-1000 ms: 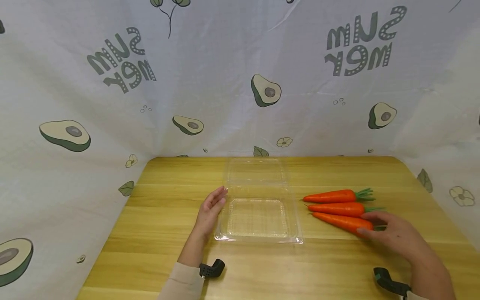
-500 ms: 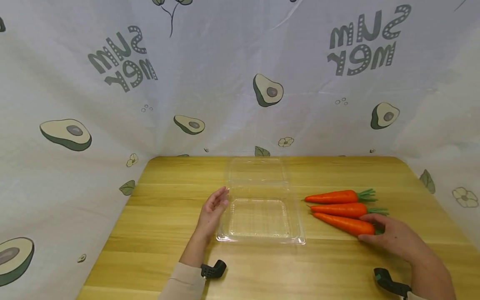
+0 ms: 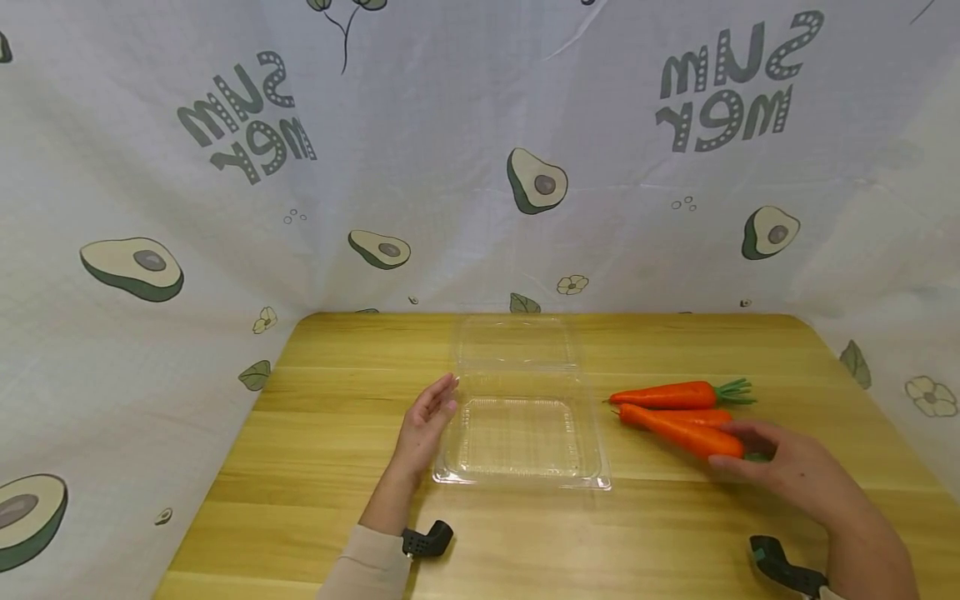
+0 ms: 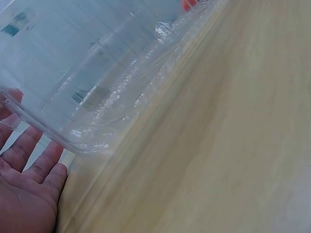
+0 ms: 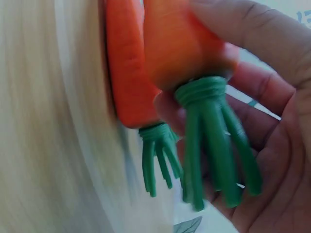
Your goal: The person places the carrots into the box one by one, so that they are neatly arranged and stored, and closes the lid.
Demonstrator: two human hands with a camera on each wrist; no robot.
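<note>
One tapered orange carrot (image 3: 686,435), green-tufted, pinched in your right hand (image 3: 806,479).
You hold it right of the open, clear plastic hinged box (image 3: 517,437), beside two matching carrots (image 3: 667,394); your left hand (image 3: 418,432), fingers relaxed, stands at the box's left side.

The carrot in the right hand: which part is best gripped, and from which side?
Likely the thick end of the held carrot, just below its green top, approached from the right. That end is broadest and lies toward the right hand; the tip tapers left.
</note>
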